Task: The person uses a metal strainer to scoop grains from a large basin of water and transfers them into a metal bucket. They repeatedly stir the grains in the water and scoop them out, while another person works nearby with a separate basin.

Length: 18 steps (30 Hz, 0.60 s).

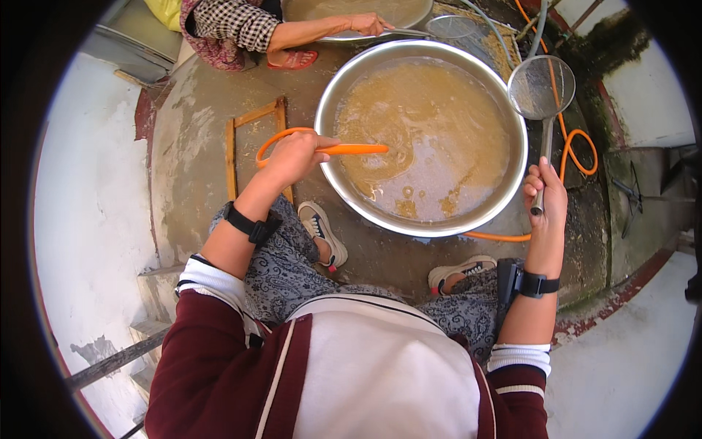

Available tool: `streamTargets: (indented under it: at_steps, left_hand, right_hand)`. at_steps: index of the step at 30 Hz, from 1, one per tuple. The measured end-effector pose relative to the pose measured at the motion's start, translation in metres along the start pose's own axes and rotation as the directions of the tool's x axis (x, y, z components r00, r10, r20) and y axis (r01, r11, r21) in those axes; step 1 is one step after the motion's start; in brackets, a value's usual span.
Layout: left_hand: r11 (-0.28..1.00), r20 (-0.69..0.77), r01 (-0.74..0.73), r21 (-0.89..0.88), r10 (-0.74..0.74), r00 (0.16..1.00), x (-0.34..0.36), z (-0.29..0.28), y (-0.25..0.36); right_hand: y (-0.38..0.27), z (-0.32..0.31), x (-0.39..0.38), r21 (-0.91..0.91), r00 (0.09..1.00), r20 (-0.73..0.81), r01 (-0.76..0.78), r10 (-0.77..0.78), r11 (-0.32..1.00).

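Note:
My left hand [294,156] is closed round an orange hose [358,149], whose end reaches over the left side of a large round metal basin [327,170]. Cloudy brownish water [431,139] fills the basin, with tan bits floating on it and ripples beneath the hose end. To the right of the basin, my right hand [547,192] grips the handle of a round mesh skimmer [541,86]. The skimmer's mesh head points away from me, by the basin's far right rim.
A co-worker's hand [370,25] holds another mesh skimmer [450,27] beside a second metal basin [358,10] at the back. A wooden frame [231,157] lies left of my basin. Orange hose loops [582,152] lie at right. White walls [91,168] flank the wet floor.

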<state>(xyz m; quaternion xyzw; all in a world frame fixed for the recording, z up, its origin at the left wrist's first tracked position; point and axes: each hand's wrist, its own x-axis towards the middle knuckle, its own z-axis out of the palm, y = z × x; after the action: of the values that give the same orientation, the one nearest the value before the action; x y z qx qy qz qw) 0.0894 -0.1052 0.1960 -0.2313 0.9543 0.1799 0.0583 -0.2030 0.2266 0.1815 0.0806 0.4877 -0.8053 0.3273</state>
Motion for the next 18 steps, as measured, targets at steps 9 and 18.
streamTargets:
  at_steps: [9,18]
  left_hand:
    - [0.993,0.06,-0.042,-0.115,0.049,0.997,0.007,0.004,0.03]
    - [0.975,-0.003,-0.09,-0.202,0.092,0.996,0.025,0.003,0.048]
  right_hand:
    - [0.006,-0.005,0.01,-0.003,0.999,0.051,-0.019,0.019,1.0]
    - [0.009,-0.006,0.018,0.194,0.987,0.105,-0.137,0.118,0.971]
